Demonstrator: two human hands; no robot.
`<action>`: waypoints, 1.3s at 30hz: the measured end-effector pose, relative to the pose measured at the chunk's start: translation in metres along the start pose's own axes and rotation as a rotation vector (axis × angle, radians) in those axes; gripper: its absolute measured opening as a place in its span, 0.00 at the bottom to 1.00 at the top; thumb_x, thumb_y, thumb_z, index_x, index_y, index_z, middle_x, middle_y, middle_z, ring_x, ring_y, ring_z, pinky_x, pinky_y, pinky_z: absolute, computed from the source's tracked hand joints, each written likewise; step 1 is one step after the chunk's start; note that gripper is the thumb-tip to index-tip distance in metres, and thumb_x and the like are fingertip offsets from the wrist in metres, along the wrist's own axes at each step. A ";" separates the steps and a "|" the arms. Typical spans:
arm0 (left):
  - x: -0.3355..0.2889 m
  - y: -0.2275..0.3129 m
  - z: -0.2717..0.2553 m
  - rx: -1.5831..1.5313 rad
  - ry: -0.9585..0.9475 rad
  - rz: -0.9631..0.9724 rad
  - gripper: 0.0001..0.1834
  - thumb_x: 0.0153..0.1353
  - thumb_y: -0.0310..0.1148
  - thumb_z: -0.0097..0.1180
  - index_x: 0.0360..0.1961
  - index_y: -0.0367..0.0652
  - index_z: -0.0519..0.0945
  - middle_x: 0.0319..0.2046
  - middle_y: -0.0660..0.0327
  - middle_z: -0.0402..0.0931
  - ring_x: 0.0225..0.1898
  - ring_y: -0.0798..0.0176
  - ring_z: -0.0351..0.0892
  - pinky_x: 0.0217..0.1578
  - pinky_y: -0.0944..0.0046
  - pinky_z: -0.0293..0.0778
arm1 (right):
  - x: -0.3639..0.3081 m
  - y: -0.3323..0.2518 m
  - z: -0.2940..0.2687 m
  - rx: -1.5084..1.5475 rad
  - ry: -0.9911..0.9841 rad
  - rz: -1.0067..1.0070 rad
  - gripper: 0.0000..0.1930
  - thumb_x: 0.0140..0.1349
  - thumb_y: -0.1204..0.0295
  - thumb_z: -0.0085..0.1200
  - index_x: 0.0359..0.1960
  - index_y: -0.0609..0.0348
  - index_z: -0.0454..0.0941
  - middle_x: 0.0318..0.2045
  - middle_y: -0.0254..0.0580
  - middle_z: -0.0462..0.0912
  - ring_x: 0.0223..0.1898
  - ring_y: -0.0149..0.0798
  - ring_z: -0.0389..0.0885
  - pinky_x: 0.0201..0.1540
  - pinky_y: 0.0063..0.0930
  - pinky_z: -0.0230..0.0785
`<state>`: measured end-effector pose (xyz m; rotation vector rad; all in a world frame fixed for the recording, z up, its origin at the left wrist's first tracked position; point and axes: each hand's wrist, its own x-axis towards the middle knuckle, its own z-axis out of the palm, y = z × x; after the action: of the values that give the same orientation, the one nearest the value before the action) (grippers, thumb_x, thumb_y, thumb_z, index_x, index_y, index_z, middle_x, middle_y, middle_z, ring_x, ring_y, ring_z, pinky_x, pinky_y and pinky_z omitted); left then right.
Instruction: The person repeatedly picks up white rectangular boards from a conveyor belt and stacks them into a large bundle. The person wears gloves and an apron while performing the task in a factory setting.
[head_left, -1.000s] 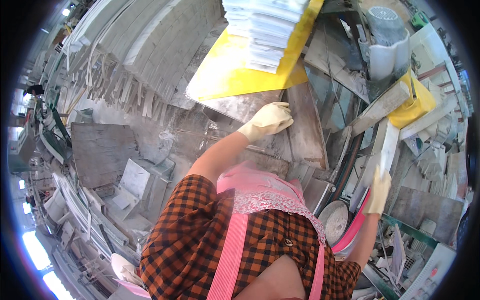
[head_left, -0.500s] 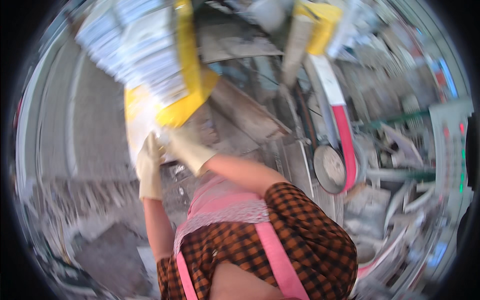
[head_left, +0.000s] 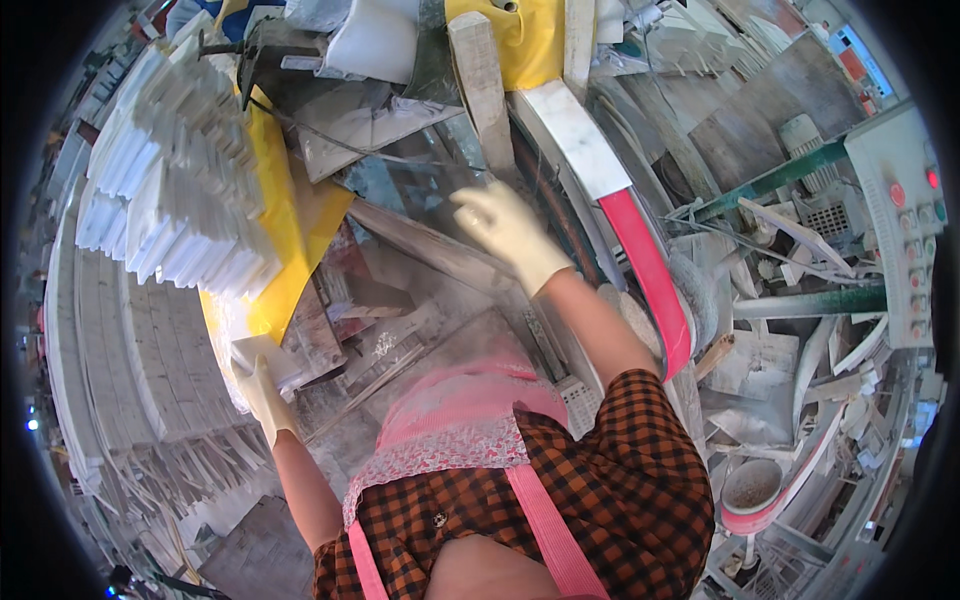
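Observation:
My left hand [head_left: 262, 400], in a cream rubber glove, is closed around the near left side of a small white block [head_left: 268, 362]. That block rests at the near end of a yellow sheet [head_left: 292, 290], just below tall stacks of thin white tiles [head_left: 175, 180]. My right hand [head_left: 512, 238], gloved alike, hangs in the air right of the stacks, fingers loosely bent and apart, with nothing visible in it. Close to its right runs a belt machine with a pink band [head_left: 655, 285] and a white, grey-veined strip [head_left: 578, 135] further up.
A wooden post [head_left: 480, 90] and a yellow cover [head_left: 530, 45] stand at the far end of the belt. On the right are a control panel [head_left: 908, 230] with buttons, a green rail [head_left: 810, 303] and a pink-rimmed pot [head_left: 752, 487]. Wooden boards [head_left: 430, 235] lie between my arms.
Both hands were together at the yellow sheet's near end. My right hand has moved away to the right, toward the belt; my left stays at the sheet. The view has shifted and sharpened.

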<state>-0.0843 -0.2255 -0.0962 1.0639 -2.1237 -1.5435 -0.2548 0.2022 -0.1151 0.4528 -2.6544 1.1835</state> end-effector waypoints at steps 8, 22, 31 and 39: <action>0.002 0.011 0.013 0.289 0.128 -0.068 0.27 0.67 0.37 0.55 0.61 0.30 0.72 0.52 0.46 0.79 0.50 0.54 0.80 0.53 0.58 0.74 | 0.082 0.179 -0.097 -0.711 0.180 -0.060 0.26 0.70 0.52 0.51 0.63 0.52 0.77 0.63 0.49 0.77 0.67 0.51 0.70 0.67 0.50 0.60; 0.024 -0.033 0.021 0.454 0.230 0.119 0.14 0.64 0.38 0.53 0.43 0.40 0.83 0.32 0.55 0.82 0.36 0.58 0.82 0.39 0.54 0.76 | 0.156 0.245 -0.067 -0.681 -0.115 0.094 0.32 0.67 0.48 0.51 0.64 0.57 0.73 0.63 0.55 0.75 0.65 0.58 0.71 0.65 0.55 0.62; 0.005 0.013 0.030 0.600 0.348 -0.039 0.27 0.56 0.42 0.58 0.50 0.31 0.80 0.42 0.36 0.83 0.47 0.38 0.84 0.50 0.48 0.77 | 0.111 0.241 -0.084 -0.918 -0.130 -0.031 0.32 0.75 0.53 0.40 0.74 0.59 0.62 0.74 0.54 0.63 0.76 0.53 0.59 0.73 0.52 0.54; 0.021 -0.024 0.034 0.614 0.475 0.062 0.28 0.62 0.48 0.55 0.47 0.29 0.82 0.44 0.34 0.83 0.46 0.37 0.84 0.49 0.45 0.77 | 0.042 0.229 -0.096 -0.880 -0.178 0.012 0.32 0.74 0.56 0.43 0.74 0.62 0.62 0.75 0.56 0.61 0.76 0.54 0.57 0.76 0.53 0.48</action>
<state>-0.1108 -0.2206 -0.1344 1.3609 -2.2747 -0.5145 -0.3696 0.4111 -0.1967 0.3742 -2.9648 -0.1018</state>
